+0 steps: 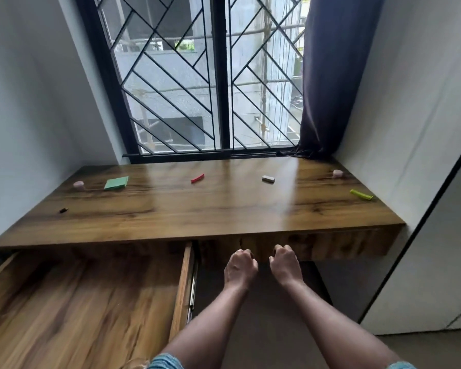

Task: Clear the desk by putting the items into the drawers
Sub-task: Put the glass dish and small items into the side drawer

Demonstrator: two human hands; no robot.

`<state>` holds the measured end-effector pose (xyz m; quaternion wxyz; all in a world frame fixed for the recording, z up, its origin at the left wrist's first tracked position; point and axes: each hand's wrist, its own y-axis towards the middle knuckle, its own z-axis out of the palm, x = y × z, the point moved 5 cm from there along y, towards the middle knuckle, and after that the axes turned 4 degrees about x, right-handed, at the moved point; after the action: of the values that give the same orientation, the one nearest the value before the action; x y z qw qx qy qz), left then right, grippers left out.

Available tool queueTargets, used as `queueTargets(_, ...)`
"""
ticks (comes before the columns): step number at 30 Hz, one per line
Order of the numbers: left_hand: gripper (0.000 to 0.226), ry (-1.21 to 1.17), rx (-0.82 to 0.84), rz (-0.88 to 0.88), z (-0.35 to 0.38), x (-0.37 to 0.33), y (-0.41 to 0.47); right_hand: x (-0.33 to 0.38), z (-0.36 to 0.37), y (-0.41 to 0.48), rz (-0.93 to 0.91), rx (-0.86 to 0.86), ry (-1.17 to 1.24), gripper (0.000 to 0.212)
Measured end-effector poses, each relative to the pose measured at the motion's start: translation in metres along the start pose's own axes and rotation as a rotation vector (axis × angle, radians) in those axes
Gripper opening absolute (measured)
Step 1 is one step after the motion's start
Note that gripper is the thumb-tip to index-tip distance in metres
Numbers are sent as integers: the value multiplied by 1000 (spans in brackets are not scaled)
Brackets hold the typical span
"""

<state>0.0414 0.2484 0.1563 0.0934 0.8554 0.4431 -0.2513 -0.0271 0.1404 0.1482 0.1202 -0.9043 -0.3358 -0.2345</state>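
Above my hands spreads the desk (224, 209), and all seven items to be cleared lie on it, so by my reckoning the putting-away has not begun. Left of my hands the left drawer (183, 288) stands pulled well out, and I can see nothing in the part of it that shows. Straight ahead of my knuckles is the right drawer front (330, 243), shut under the desk edge. My left hand (240, 270) and right hand (285, 267) sit side by side, close but apart, the fingers of each curled under that front's lower edge. The fingertips are hidden, but I judge both have a grip on it, ready to pull.

Far off to my left lies the green pad (116, 182), far to my right the yellow-green strip (361, 194). Ahead and a little left is the red strip (197, 178), and ahead is the grey block (268, 179). The left pink cap (78, 185) sits just beside the pad, the right pink cap (338, 173) sits beyond the yellow-green strip, and a tiny black piece (63, 210) lies nearer on the left.
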Motion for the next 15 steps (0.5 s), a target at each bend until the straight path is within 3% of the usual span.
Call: queueTargets(15,31,7,-43,-52,-20,-16,200,26,-29,199,-84,-11,-87,27)
